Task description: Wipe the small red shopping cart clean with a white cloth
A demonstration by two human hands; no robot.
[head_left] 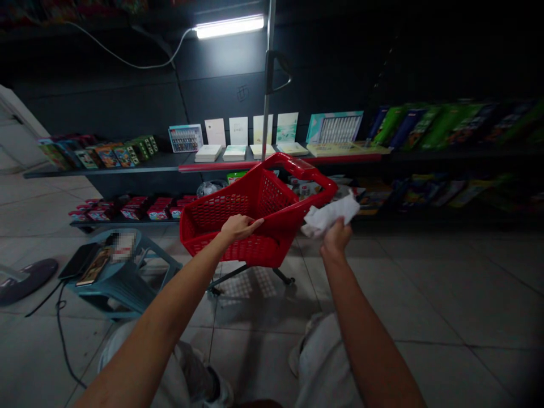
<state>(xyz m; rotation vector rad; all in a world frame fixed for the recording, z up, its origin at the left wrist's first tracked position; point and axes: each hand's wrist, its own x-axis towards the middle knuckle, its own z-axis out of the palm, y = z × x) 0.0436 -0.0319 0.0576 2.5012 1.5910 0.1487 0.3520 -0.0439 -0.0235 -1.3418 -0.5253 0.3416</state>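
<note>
A red plastic shopping cart (250, 201) with perforated sides stands upright before me on the floor. My left hand (238, 228) is closed over the near rim of its basket, the thumb lying along the edge and the other fingers partly hidden. In my right hand (337, 238) is a crumpled white cloth (334, 214), gripped at its lower end. The cloth is near the cart's handle (312, 173); whether the two touch, I cannot tell.
Behind the cart runs a dark shelf (148, 165) with books (239, 131), boxes and green packets (446, 124). A metal pole (268, 85) rises behind the basket. To the left stands a blue-grey stool (147, 243) bearing flat items. A cable (62, 334) trails across the floor.
</note>
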